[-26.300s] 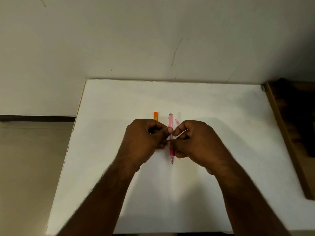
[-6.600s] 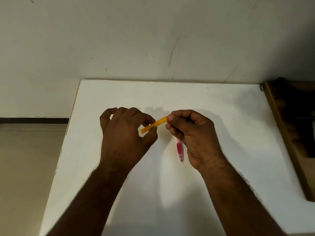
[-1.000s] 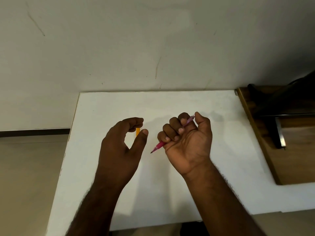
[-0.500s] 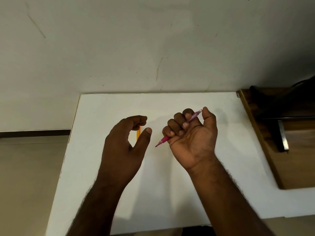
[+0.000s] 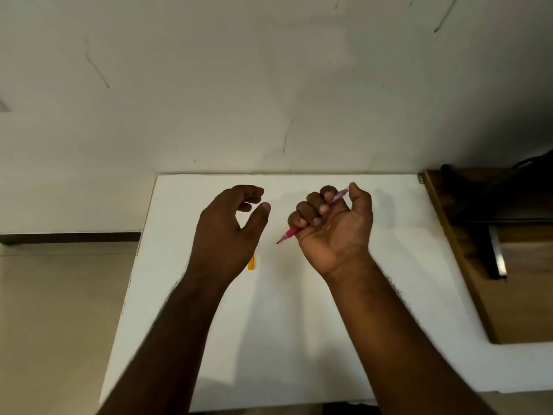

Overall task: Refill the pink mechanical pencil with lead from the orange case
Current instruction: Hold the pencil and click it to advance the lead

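My right hand [image 5: 335, 226] is closed in a fist around the pink mechanical pencil [image 5: 288, 234], palm towards me. The pencil's tip points down and left, and its clear top end sticks out by my thumb. My left hand [image 5: 230, 229] hovers over the white table [image 5: 299, 324] with fingers curled and apart, holding nothing. Only the near end of the orange case [image 5: 252, 262] shows on the table below my left palm; the rest is hidden by that hand.
A brown wooden surface [image 5: 514, 295] adjoins the table's right edge, with a dark object [image 5: 493, 199] and a metal strip on it. A pale wall rises behind the table. Tiled floor lies beyond the left edge.
My left hand has risen and now covers most of the orange case. My right hand has lifted the pencil a little. The view has shifted.
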A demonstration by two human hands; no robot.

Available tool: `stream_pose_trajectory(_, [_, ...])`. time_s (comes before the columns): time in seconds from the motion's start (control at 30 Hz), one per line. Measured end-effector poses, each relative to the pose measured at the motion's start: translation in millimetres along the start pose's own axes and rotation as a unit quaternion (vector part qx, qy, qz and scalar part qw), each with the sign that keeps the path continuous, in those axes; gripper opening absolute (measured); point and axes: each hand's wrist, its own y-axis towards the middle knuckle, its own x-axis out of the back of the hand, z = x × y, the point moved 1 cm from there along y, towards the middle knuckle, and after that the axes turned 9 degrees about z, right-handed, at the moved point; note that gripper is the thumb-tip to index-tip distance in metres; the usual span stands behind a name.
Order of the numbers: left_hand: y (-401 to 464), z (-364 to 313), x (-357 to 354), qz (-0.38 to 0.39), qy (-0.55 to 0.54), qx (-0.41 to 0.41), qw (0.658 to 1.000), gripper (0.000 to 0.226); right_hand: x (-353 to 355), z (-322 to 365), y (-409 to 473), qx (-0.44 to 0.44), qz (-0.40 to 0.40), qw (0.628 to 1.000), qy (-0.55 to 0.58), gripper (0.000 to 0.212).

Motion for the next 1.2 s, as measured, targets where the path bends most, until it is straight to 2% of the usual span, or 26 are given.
stream_pose_trajectory(0.23, [-20.9,25.7,-15.8,0.017,0.004,0.013,1.000,0.024,24.6,-14.6,-11.9,-0.023,-0.030,0.999,0.008,0.045])
stream_pose_trajectory(0.57, [-39.2,11.3,-2.4,-0.016,-0.008,0.016,1.000,0.020,9.7,-13.0,-35.8,-0.019,0.017,1.000,0.003,0.048])
stream_pose_trajectory(0.7, [-37.8,8.4,-3.0,-0.006,0.000,0.010,1.000,0.022,5.1,-5.0,-34.3,-0.001,0.016,1.000,-0.003,0.041])
stream_pose_trajectory(1.07, [-29.5,7.3,-6.7,0.009,-0.008,0.014,1.000,0.025,1.7,-3.6,-25.5,0.005,0.009,1.000,0.009,0.046])
stream_pose_trajectory(1.2, [-28.1,5.7,-4.6,0.003,-0.002,0.006,1.000,0.027,2.5,-4.7,-24.5,0.004,0.007,1.000,0.000,0.041])
